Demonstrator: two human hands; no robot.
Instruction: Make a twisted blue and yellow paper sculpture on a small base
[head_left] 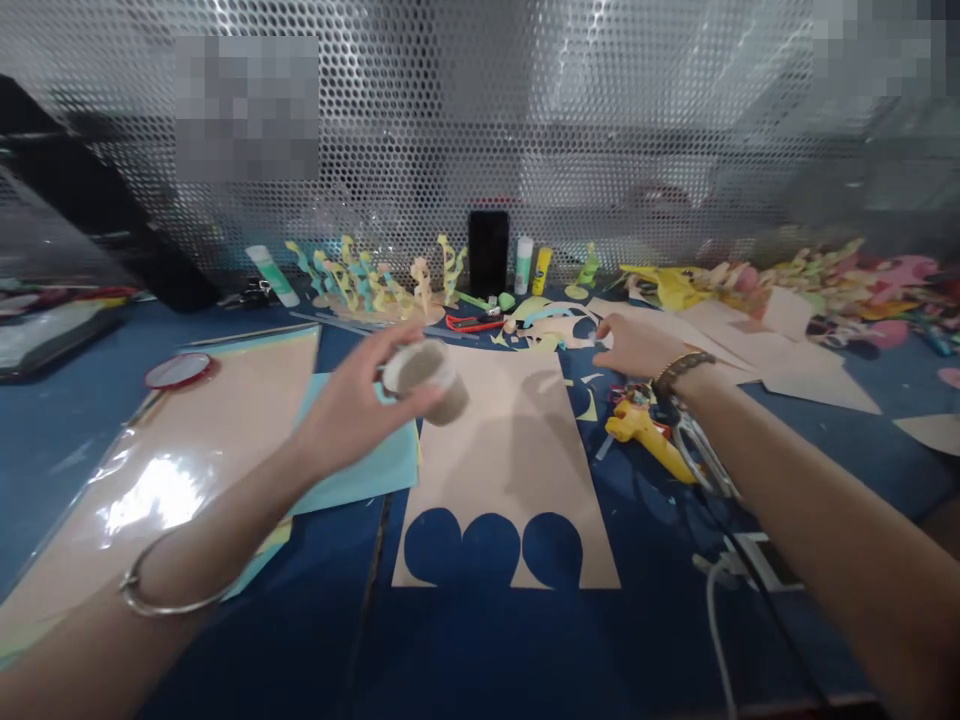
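My left hand (360,405) is wrapped round a whitish hollow cylinder (442,385), like a cup or a roll, held tilted above the pink paper sheet (495,460). Several rounded pieces are cut out of that sheet's near edge. At the sheet's far right corner, my right hand (637,350) reaches over paper scraps (559,325). Its thumb and fingers are drawn close together; a small pale bit shows between them, too blurred to name. Just below the right wrist lies a yellow glue gun (649,440).
Blue sheets (360,470) and a glossy clear-covered pink sheet (142,480) with a round lid (178,371) lie left. Behind stand small paper figures (367,280), a phone (488,252) and glue sticks (523,265). Coloured paper pieces (817,290) are heaped right, and cables (716,625) run nearby.
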